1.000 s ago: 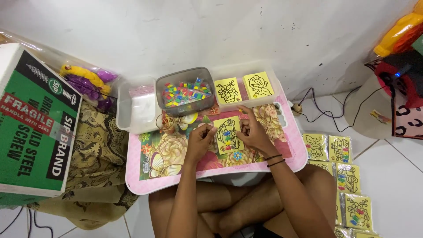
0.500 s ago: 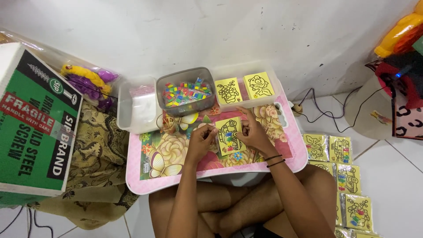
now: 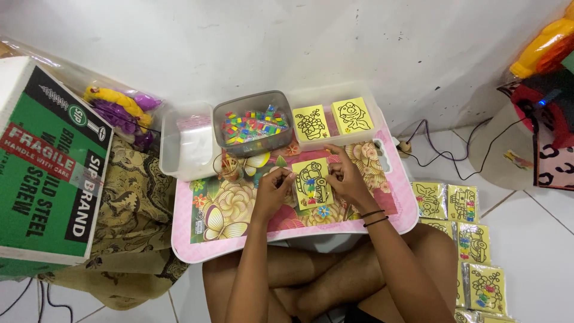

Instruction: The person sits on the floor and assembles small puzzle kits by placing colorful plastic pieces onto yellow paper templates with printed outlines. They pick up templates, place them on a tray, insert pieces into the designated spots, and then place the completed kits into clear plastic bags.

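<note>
A yellow picture card (image 3: pixel 313 183) with a black outline drawing and a few coloured patches lies on the pink lap tray (image 3: pixel 191 239). My left hand (image 3: pixel 274 191) rests at the card's left edge, fingertips pinched on it. My right hand (image 3: pixel 345 176) touches its right edge, fingers curled; two dark bands circle that wrist. A grey tub (image 3: pixel 253 123) of small coloured pieces stands just beyond the card. Two more yellow outline cards (image 3: pixel 311 122) (image 3: pixel 352 115) lie in a clear tray behind.
A white-lined clear box (image 3: pixel 186 141) sits left of the tub. A green cardboard box (image 3: pixel 48 167) stands on patterned cloth at far left. Several finished packaged cards (image 3: pixel 465 230) lie on the tiled floor to my right. Cables (image 3: pixel 439 152) and colourful toys (image 3: pixel 547 78) are at far right.
Both hands stay on the card with only slight finger shifts; the card has barely moved.
</note>
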